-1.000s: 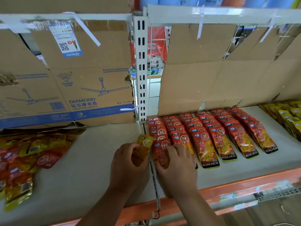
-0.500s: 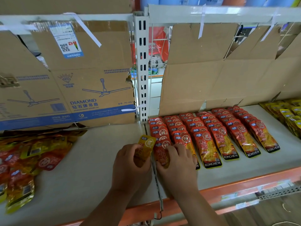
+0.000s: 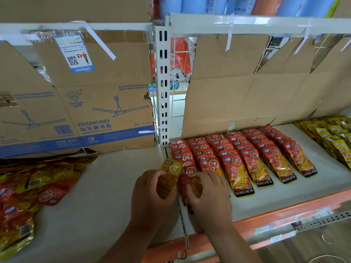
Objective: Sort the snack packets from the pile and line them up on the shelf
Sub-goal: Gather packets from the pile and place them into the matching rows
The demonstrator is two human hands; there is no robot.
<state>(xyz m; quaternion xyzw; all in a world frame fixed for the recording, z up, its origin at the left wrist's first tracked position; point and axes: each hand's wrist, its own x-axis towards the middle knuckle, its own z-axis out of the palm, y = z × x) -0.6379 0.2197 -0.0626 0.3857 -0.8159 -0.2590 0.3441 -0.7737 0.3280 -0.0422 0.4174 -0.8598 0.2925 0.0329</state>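
My left hand [image 3: 152,194] holds a yellow snack packet [image 3: 170,174] upright just left of the shelf divider. My right hand [image 3: 209,194] presses on a red snack packet [image 3: 187,180] at the front of the leftmost red row. Several rows of red packets [image 3: 245,158] lie lined up on the white shelf [image 3: 284,196]. Rows of yellow packets [image 3: 334,137] lie at the far right. A mixed pile of red and yellow packets [image 3: 28,190] lies on the left shelf section.
Flattened cardboard [image 3: 76,95] lines the back of the left section and more cardboard [image 3: 247,88] backs the right. A white slotted upright [image 3: 163,82] and a thin wire divider [image 3: 183,224] split the sections. The shelf's orange front edge [image 3: 284,219] runs below.
Both hands stay at the divider. The view has shifted slightly; the right hand's fingers have adjusted a little on the red packet.
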